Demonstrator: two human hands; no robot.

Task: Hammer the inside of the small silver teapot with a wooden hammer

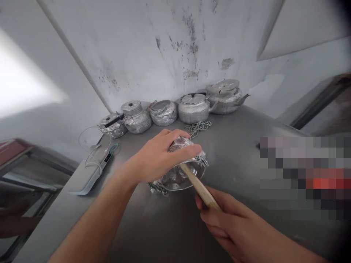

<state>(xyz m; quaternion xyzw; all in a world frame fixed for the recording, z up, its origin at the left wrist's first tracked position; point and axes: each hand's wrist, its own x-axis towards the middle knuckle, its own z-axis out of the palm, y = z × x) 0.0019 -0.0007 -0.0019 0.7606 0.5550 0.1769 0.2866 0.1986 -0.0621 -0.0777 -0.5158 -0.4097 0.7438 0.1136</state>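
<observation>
Fingers [189, 150] of left hand [159, 157] clamped over kettle [182, 171], tipped on its side mid-tabletop [241, 146]. Right hand [222, 215] closed round wooden stick [199, 186], tip poked into kettle's mouth. Five more kettles [193, 107] lined up against back wall; beaded chain [197, 128] just behind.

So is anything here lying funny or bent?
Yes. The kettle under the left hand lies tipped on its side, while the five kettles by the wall stand upright. The right hand pokes a wooden stick into it. Its metal looks dented.
</observation>
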